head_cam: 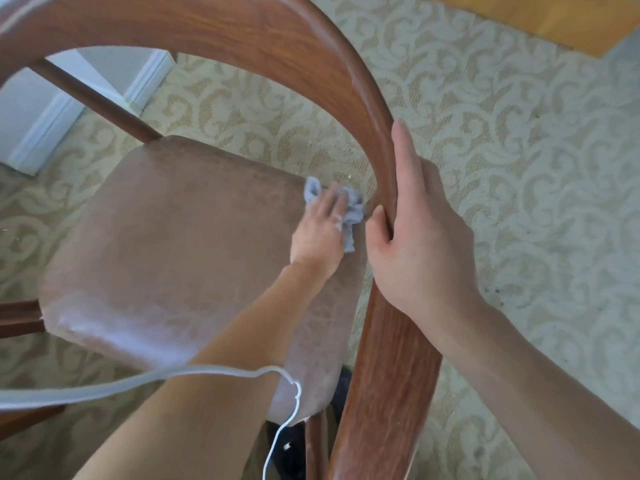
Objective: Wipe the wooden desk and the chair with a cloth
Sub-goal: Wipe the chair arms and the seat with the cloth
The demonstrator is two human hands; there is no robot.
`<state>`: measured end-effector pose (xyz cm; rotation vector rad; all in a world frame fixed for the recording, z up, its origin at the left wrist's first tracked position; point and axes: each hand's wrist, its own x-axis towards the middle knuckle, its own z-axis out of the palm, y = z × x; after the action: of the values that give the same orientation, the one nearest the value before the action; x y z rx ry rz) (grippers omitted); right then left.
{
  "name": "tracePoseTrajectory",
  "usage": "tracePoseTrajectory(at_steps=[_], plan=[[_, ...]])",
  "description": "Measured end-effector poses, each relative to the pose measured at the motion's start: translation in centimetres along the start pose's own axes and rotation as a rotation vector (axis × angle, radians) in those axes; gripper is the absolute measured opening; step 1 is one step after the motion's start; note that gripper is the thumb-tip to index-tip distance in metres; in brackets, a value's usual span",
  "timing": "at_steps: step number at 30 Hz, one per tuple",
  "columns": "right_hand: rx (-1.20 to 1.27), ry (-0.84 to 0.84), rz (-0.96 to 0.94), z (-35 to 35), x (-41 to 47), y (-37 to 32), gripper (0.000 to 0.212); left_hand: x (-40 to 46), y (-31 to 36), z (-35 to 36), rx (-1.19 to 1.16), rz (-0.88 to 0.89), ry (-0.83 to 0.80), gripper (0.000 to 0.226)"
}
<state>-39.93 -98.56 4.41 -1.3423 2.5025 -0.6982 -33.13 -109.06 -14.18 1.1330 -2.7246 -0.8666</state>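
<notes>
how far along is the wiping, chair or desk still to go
Done: nothing shows as finished. In hand: the left hand presses the grey cloth onto the far corner of the chair seat, while the right hand grips the curved wooden rail. Left: only a desk corner shows, so its state can't be judged.

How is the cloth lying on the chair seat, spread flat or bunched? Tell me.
Bunched. The grey cloth is crumpled under the left hand at the seat corner, with folds sticking out around the fingers.
</notes>
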Motion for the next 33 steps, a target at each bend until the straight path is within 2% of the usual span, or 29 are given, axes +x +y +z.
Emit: tracePoseTrajectory(at_steps=[3,5,8,10,12,13,14,15,16,17,19,20,22,25,30,33], plan=[[0.013,0.002,0.019,-0.1,0.1,-0.1,0.082,-4.8,1.8,1.6,-0.035,0.132,-0.035,0.050],[0.015,-0.006,0.024,-0.3,-0.1,-0.3,0.082,-8.3,2.4,2.2,0.046,0.159,-0.042,0.053],[0.003,-0.009,0.020,-0.4,-0.1,-0.5,0.080,-12.5,2.3,3.0,-0.078,0.099,-0.023,0.058],[0.004,-0.007,0.035,-0.3,0.0,-0.5,0.080,-15.5,2.4,3.1,0.057,0.192,-0.035,0.061],[0.007,-0.007,0.052,-0.4,0.0,-0.3,0.081,-18.2,1.1,3.2,0.154,0.304,-0.151,0.061],[0.009,-0.001,0.055,-0.3,0.0,-0.2,0.081,-18.8,-0.1,2.5,0.117,0.289,-0.197,0.055],[0.012,0.002,0.054,-0.3,0.0,-0.1,0.081,-18.9,-1.5,0.9,0.107,0.220,-0.163,0.044],[0.013,0.001,0.054,-0.1,0.1,0.0,0.080,-18.3,-3.5,-0.8,0.076,0.047,-0.074,0.031],[0.012,0.003,0.057,0.0,0.1,0.1,0.080,-17.5,-5.9,-2.7,-0.044,-0.011,-0.030,0.029],[0.010,0.011,0.059,0.1,0.1,0.3,0.080,-16.3,-8.6,-4.2,0.093,-0.079,0.071,0.033],[0.010,0.025,0.052,0.3,0.0,0.5,0.080,-14.9,-14.1,-7.9,0.327,-0.176,0.134,0.047],[0.009,0.029,0.048,0.3,0.0,0.6,0.080,-14.6,-16.9,-9.3,0.368,-0.192,0.151,0.058],[0.007,0.029,0.045,0.3,0.1,0.6,0.080,-15.0,-19.4,-10.4,0.241,-0.342,0.186,0.070],[-0.006,0.031,0.049,0.2,0.1,0.4,0.080,-17.0,-16.7,-8.6,0.211,-0.404,0.172,0.070],[-0.010,0.027,0.060,0.2,0.1,0.2,0.079,-23.2,-10.3,-4.8,0.066,-0.154,0.120,0.073],[-0.001,0.030,0.061,0.1,0.0,0.0,0.078,-27.6,-6.9,-1.7,-0.022,-0.122,0.115,0.072]])
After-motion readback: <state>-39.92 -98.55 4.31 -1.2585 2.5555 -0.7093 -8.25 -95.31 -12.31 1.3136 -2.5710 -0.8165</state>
